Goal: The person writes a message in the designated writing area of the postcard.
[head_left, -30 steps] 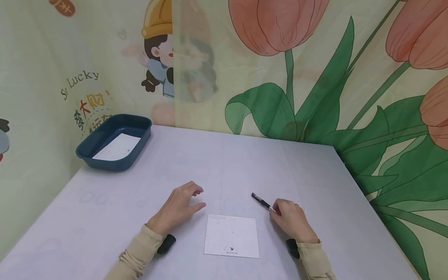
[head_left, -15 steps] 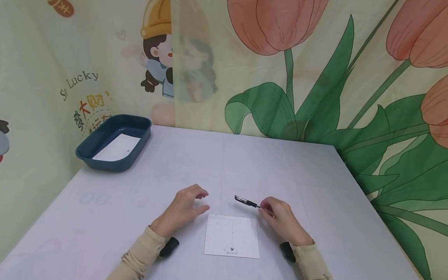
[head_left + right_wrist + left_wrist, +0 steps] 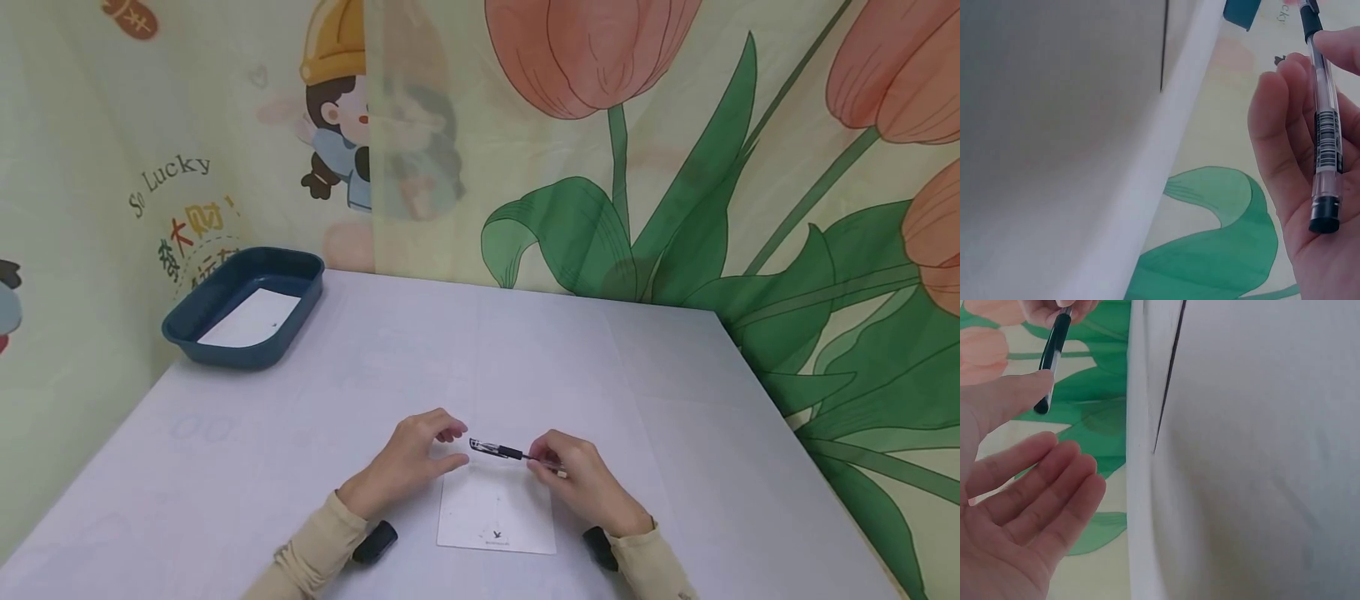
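A capped gel pen (image 3: 497, 450) with a clear barrel and black grip is held in the air by my right hand (image 3: 588, 483). Thumb and fingers pinch the barrel, as the right wrist view of the pen (image 3: 1327, 140) shows. Its capped end points left, toward my left hand (image 3: 408, 462). That hand is held with thumb and fingers apart and nothing between them. In the left wrist view the cap of the pen (image 3: 1055, 350) appears close to the thumb; contact cannot be told. Below both hands lies a white card or pad (image 3: 495, 512) with a small bird print, its far edge partly hidden.
A dark blue tray (image 3: 232, 357) stands at the far left of the white-covered table (image 3: 570, 358), with a white sheet (image 3: 251, 318) inside. Printed curtains (image 3: 420, 242) hang behind the table and along its sides.
My right hand has moved left with the pen, lifting it and turning it until it lies nearly level over the card. My left hand has shifted right, toward the cap.
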A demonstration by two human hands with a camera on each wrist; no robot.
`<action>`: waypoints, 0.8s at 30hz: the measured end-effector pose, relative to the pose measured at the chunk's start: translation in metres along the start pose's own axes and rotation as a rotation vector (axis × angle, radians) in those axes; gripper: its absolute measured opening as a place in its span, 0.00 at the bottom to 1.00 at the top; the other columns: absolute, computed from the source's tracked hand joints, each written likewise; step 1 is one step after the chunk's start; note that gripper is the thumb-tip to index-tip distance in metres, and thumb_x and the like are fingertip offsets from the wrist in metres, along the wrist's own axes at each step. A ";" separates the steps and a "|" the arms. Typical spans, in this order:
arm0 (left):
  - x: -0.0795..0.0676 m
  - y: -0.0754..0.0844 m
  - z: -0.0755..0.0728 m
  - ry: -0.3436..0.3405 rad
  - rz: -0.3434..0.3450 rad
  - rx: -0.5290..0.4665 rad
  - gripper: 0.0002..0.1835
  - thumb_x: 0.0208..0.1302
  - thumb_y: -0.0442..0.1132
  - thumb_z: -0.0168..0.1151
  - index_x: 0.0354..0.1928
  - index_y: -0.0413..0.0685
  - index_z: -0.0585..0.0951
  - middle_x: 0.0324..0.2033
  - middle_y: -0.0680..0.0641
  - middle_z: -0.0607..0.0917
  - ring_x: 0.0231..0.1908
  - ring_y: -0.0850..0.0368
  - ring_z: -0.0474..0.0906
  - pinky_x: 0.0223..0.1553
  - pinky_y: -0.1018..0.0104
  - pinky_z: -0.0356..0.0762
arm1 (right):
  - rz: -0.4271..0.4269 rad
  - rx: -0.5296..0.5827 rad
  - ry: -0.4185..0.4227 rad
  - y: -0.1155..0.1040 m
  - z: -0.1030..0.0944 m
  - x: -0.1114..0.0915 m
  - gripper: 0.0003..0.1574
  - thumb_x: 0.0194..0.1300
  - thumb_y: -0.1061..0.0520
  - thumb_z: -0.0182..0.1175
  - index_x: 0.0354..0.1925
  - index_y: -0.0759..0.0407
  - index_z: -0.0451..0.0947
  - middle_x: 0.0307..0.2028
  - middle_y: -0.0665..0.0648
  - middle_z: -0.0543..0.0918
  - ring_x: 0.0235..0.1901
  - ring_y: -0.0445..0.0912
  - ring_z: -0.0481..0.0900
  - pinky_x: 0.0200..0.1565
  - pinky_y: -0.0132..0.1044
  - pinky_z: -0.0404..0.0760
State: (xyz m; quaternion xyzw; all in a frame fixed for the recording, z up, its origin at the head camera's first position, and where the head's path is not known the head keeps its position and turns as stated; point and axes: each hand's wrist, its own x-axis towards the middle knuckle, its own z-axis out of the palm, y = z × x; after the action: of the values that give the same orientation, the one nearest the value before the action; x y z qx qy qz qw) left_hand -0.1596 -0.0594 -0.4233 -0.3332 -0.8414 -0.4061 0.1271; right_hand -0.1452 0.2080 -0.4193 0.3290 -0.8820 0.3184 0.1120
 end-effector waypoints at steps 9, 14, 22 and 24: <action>0.002 0.005 0.003 -0.023 0.012 -0.033 0.13 0.49 0.33 0.74 0.37 0.40 0.82 0.31 0.50 0.83 0.31 0.59 0.78 0.36 0.68 0.77 | 0.012 0.049 -0.039 -0.009 0.005 0.003 0.07 0.58 0.66 0.66 0.34 0.56 0.77 0.30 0.46 0.80 0.30 0.33 0.75 0.33 0.28 0.79; 0.001 0.005 0.003 -0.029 0.026 -0.061 0.11 0.49 0.33 0.74 0.35 0.41 0.83 0.29 0.51 0.83 0.29 0.61 0.77 0.34 0.68 0.77 | 0.020 0.064 -0.054 -0.009 0.005 0.003 0.07 0.59 0.64 0.65 0.34 0.56 0.77 0.30 0.46 0.80 0.30 0.33 0.75 0.34 0.28 0.79; 0.002 0.007 0.003 -0.032 0.047 -0.068 0.08 0.50 0.32 0.73 0.33 0.43 0.83 0.26 0.52 0.82 0.26 0.67 0.74 0.30 0.69 0.76 | -0.013 0.074 -0.033 -0.008 0.005 0.003 0.03 0.61 0.64 0.64 0.33 0.59 0.78 0.30 0.47 0.80 0.29 0.33 0.76 0.33 0.29 0.80; 0.002 0.007 0.003 -0.035 0.038 -0.076 0.08 0.50 0.32 0.72 0.33 0.43 0.84 0.26 0.53 0.82 0.26 0.68 0.73 0.29 0.70 0.75 | -0.027 0.088 -0.018 -0.007 0.005 0.003 0.04 0.60 0.65 0.65 0.33 0.59 0.78 0.29 0.48 0.81 0.29 0.33 0.76 0.33 0.29 0.80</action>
State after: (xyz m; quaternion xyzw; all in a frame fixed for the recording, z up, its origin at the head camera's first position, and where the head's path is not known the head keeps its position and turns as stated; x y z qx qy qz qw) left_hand -0.1559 -0.0533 -0.4197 -0.3608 -0.8210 -0.4293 0.1074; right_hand -0.1431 0.1988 -0.4188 0.3484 -0.8635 0.3524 0.0940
